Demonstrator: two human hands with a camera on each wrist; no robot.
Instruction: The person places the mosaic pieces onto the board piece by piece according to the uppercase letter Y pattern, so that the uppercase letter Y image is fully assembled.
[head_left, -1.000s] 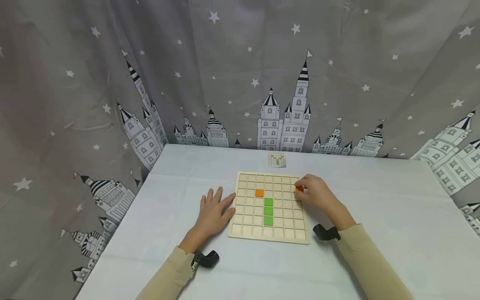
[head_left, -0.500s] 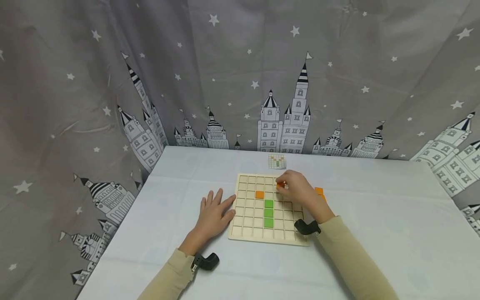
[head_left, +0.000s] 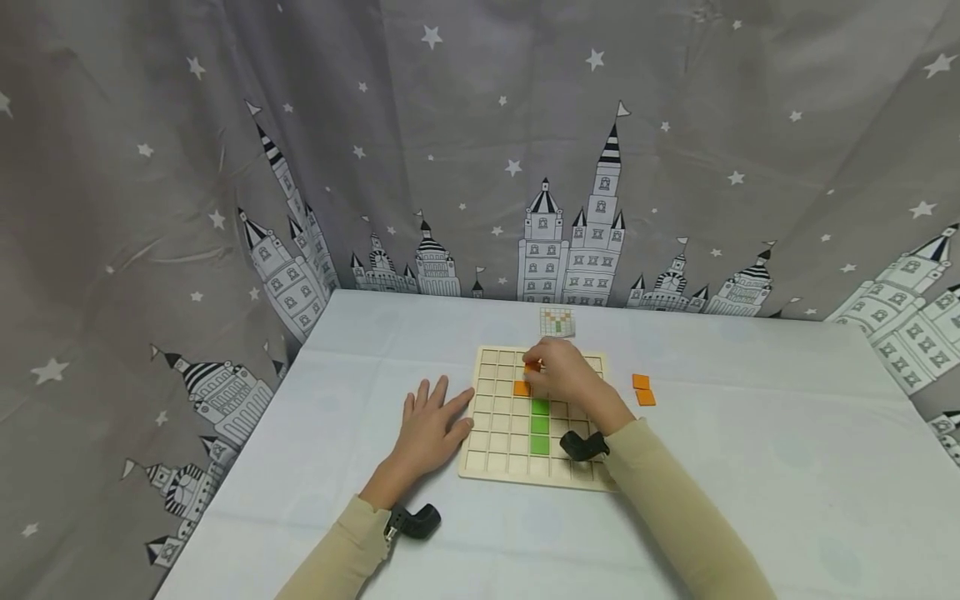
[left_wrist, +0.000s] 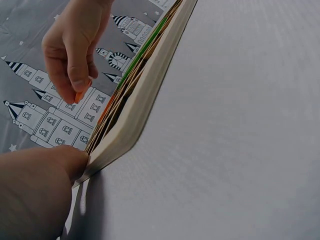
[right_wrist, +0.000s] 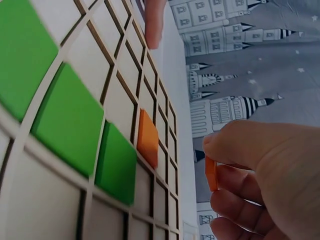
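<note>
Over the upper part of a wooden grid board [head_left: 497, 461], my right hand [head_left: 564, 372] pinches an orange square tile [right_wrist: 211, 174] between thumb and fingers. The right wrist view shows this tile raised off the board. Another orange tile [head_left: 521, 388] sits in a cell just below and left of it. Several green tiles [head_left: 540, 425] form a column in the board's middle, the top one partly beside my right hand. My left hand [head_left: 427, 427] lies with fingers spread at the board's left edge, its thumb touching the rim [left_wrist: 115, 145].
Two loose orange tiles [head_left: 641, 382] lie on the white cloth to the right of the board. Behind the board rests a small card [head_left: 556, 322] printed with a coloured grid. A grey curtain [head_left: 450, 150] with castles and stars hangs behind the table.
My right hand has moved left from the board's right edge to its upper middle, carrying an orange tile. Two loose orange tiles at the right are now uncovered. My left hand stays put.
</note>
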